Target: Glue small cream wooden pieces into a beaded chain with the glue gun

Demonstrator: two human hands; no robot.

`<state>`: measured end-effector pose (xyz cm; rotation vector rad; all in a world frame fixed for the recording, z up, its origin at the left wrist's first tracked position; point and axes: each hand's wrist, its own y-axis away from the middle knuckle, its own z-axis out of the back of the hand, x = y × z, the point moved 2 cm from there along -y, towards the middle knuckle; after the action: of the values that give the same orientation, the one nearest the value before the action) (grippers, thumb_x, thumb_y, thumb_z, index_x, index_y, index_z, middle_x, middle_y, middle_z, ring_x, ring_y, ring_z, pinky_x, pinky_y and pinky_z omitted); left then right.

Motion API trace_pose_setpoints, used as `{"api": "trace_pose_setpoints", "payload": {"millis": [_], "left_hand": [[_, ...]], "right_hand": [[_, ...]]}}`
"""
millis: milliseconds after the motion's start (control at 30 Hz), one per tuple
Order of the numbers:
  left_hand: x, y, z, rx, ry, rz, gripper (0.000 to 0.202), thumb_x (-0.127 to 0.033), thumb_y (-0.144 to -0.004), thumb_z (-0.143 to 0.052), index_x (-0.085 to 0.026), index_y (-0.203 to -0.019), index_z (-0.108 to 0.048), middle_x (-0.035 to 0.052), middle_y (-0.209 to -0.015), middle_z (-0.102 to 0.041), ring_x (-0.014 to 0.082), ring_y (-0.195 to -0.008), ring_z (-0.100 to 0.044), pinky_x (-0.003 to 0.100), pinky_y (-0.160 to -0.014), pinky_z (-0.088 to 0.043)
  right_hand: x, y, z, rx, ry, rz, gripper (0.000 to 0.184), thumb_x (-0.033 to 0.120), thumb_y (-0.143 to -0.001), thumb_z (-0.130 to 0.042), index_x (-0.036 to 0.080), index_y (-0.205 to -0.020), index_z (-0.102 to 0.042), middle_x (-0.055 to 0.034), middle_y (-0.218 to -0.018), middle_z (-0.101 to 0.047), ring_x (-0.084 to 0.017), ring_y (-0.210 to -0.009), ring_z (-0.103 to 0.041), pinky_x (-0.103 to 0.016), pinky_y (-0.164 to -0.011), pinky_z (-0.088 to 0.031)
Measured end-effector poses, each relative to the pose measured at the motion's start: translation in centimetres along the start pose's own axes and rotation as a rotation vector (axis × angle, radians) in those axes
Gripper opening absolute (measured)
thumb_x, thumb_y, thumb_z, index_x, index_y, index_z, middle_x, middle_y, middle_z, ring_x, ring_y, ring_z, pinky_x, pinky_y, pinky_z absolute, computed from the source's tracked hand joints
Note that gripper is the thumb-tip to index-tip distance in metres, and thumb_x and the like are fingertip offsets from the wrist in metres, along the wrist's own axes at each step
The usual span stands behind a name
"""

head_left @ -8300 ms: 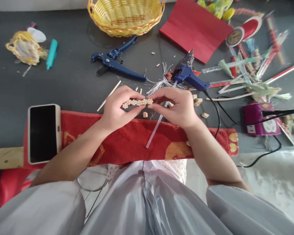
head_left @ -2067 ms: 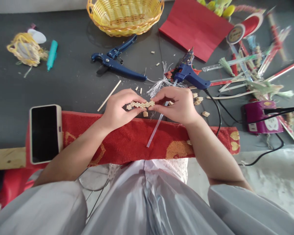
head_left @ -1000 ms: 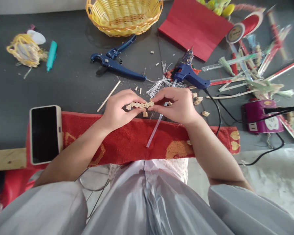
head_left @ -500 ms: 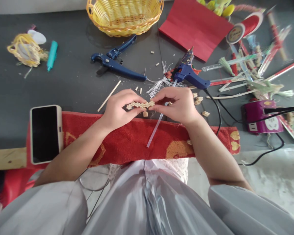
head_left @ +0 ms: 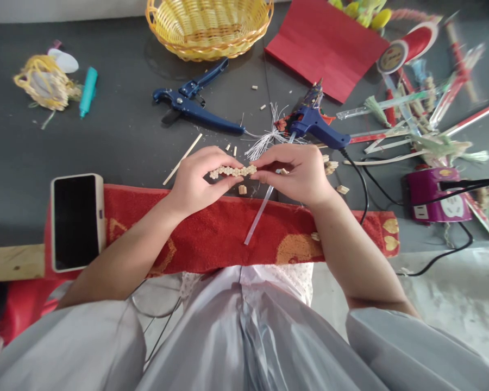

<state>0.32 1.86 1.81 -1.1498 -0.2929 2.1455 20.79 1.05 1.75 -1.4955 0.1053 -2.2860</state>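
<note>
A short strip of pale straw-like clusters (head_left: 231, 171) is held level between my two hands. My left hand (head_left: 201, 179) pinches its left and middle part between thumb and fingers. At the right end, my right hand (head_left: 295, 171) grips the strip with thumb and fingertips. Just below it lies a small loose bundle of cut pieces (head_left: 242, 189). More such bundles (head_left: 330, 165) lie right of my right hand. A clear glue stick (head_left: 257, 217) rests partly on the red towel (head_left: 212, 233), its upper part hidden by my right hand.
Beyond my hands lie a blue hand cutter (head_left: 199, 111), a blue glue gun (head_left: 318, 122) with its cord, and white wires (head_left: 267, 138). A yellow basket (head_left: 207, 51) and red paper (head_left: 321, 49) are farther back. A phone (head_left: 76, 222) lies left; a purple power socket (head_left: 436, 195) stands right.
The strip has tilted very slightly in my fingers, and both hands keep their pinch on it. The whole view has shifted a little; nothing else has visibly moved.
</note>
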Motion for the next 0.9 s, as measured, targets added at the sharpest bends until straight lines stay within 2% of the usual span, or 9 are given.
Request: {"api": "trace_pose_setpoints", "payload": {"millis": [167, 400, 600, 800, 900], "left_hand": [[0.00, 0.00, -0.07, 0.004, -0.021, 0.014, 0.012, -0.029, -0.084, -0.073, -0.019, -0.090, -0.073, 0.0011, -0.087, -0.075, 0.0136, -0.079, -0.067, 0.026, -0.073, -0.051], [0.32, 0.07, -0.19, 0.024, -0.043, 0.033, 0.023, -0.042, -0.085, -0.073, -0.020, -0.093, -0.074, 0.0027, -0.087, -0.074, 0.0146, -0.079, -0.066, 0.028, -0.072, -0.051], [0.49, 0.17, -0.12, 0.002, -0.058, 0.016, 0.021, -0.042, -0.085, -0.073, -0.023, -0.093, -0.075, 0.0009, -0.083, -0.070, 0.0125, -0.075, -0.062, 0.025, -0.066, -0.048], [0.51, 0.08, 0.00, -0.025, -0.070, -0.060, 0.017, -0.039, -0.085, -0.074, -0.023, -0.092, -0.075, 0.0016, -0.090, -0.069, 0.0140, -0.082, -0.064, 0.029, -0.076, -0.052], [0.43, 0.04, -0.02, -0.003, -0.071, -0.057, 0.017, -0.038, -0.086, -0.073, -0.022, -0.091, -0.075, 0.0016, -0.091, -0.072, 0.0143, -0.082, -0.065, 0.029, -0.076, -0.052]], "right_hand": [[-0.02, -0.01, -0.08, 0.012, 0.021, 0.016, 0.011, 0.026, -0.079, -0.075, 0.017, -0.085, -0.078, -0.0034, -0.078, -0.075, -0.013, -0.068, -0.066, -0.028, -0.062, -0.056], [0.22, 0.02, -0.22, 0.024, 0.039, 0.026, 0.011, 0.028, -0.080, -0.074, 0.018, -0.084, -0.078, -0.0026, -0.077, -0.074, -0.013, -0.067, -0.065, -0.027, -0.060, -0.053], [0.38, 0.09, -0.40, 0.002, 0.034, 0.059, 0.010, 0.026, -0.081, -0.074, 0.017, -0.084, -0.078, -0.0030, -0.076, -0.074, -0.012, -0.065, -0.064, -0.025, -0.057, -0.051], [0.23, 0.19, -0.58, -0.008, 0.047, 0.093, 0.012, 0.029, -0.082, -0.073, 0.017, -0.084, -0.078, -0.0038, -0.078, -0.075, -0.012, -0.066, -0.064, -0.026, -0.058, -0.051], [0.16, 0.17, -0.60, -0.004, 0.058, 0.092, 0.013, 0.030, -0.082, -0.073, 0.018, -0.083, -0.078, -0.0037, -0.078, -0.075, -0.012, -0.066, -0.064, -0.026, -0.058, -0.051]]}}
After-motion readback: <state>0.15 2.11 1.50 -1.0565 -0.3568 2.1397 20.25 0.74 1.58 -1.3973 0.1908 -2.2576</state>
